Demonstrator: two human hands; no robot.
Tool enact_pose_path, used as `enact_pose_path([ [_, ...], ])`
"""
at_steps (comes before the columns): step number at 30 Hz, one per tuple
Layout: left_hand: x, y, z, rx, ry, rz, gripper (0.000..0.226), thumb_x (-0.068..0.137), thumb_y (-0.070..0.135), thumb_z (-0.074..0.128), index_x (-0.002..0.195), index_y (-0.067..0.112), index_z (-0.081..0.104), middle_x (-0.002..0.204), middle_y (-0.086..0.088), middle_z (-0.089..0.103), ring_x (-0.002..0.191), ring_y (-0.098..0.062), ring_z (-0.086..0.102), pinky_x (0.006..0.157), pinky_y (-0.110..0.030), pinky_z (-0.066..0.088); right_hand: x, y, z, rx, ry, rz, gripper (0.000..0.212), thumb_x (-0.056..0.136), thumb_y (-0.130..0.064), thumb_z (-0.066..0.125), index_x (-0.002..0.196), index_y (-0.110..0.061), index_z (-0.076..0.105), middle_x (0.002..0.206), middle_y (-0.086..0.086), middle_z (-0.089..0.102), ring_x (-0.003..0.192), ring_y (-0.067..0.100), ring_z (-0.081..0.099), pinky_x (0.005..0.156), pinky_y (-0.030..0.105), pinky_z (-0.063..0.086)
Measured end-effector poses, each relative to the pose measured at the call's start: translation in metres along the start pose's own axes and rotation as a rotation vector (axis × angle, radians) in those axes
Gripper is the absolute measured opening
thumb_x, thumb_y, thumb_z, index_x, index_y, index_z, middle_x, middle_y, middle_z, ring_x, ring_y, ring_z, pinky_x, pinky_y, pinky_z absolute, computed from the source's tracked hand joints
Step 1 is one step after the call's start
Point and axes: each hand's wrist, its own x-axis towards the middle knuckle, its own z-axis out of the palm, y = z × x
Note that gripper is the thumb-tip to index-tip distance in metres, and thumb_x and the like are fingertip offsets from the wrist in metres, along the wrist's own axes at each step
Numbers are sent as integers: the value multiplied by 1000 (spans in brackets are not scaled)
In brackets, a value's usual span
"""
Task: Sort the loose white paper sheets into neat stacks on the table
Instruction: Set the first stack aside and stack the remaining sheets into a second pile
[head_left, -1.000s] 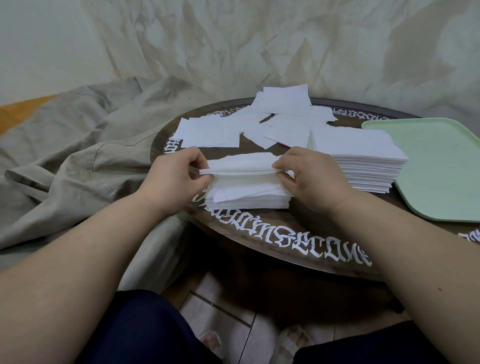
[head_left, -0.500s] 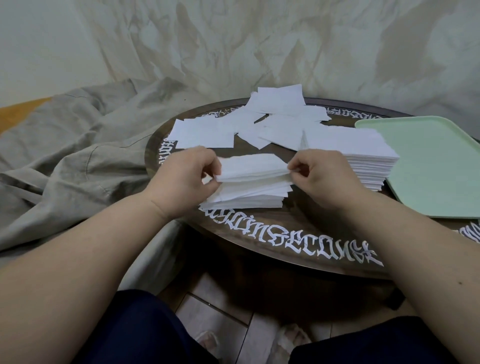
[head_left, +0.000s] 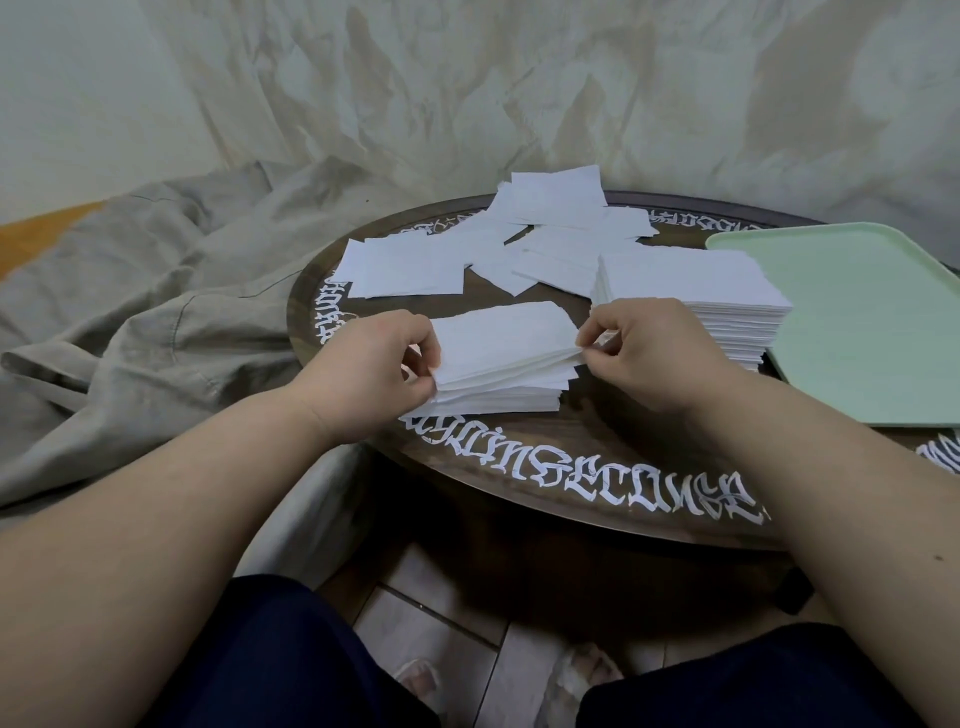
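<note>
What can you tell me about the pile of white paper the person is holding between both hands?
The small stack is made of thin white rectangular sheets, unevenly aligned, with its lower layers fanned out. It sits near the front edge of the round dark table, left of a taller, neater stack. The left hand grips its left end and the right hand pinches its right edge, lifting the upper sheets slightly off the lower ones.

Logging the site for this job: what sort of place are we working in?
Probably a room in a home, not a workshop or office. The person sits at a low round wooden table with white lettering round its rim, crumpled beige cloth lies beside it, and the tiled floor shows below.
</note>
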Motion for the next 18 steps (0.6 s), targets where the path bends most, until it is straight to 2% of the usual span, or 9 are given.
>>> enact_pose_path([
  [3,1,-1,2,22,-2,-16,16,75,7,66,77,21,59,88,3,66,79,-13,61,81,-35,52,0,-1,1,-6,-13,-7,10,85,-17,63,92,-18,70,71,-11,55,87,17,62,72,23,42],
  [9,2,-5,2,48,7,-26,17,77,5,65,78,21,60,90,2,67,80,-13,61,77,-27,48,0,-3,4,30,-10,-3,10,85,-16,63,91,-18,71,75,-8,59,86,16,62,75,26,45],
  [13,2,-5,3,28,27,-27,15,77,5,64,78,19,62,91,2,66,81,-13,61,78,-29,50,0,0,6,55,-1,6,10,86,-15,63,91,-16,71,81,-4,65,84,14,62,72,24,42],
  [16,1,-6,3,21,23,-12,15,76,5,63,77,20,63,91,2,67,79,-11,60,78,-29,51,1,1,7,51,-11,5,13,86,-14,62,95,-15,72,89,-1,68,82,9,57,72,20,39],
  [18,0,-6,3,-9,15,-9,14,75,8,65,76,22,61,92,4,66,78,-6,58,77,-28,51,2,2,8,68,-14,7,16,86,-12,62,98,-13,71,95,1,69,86,11,59,77,21,42],
])
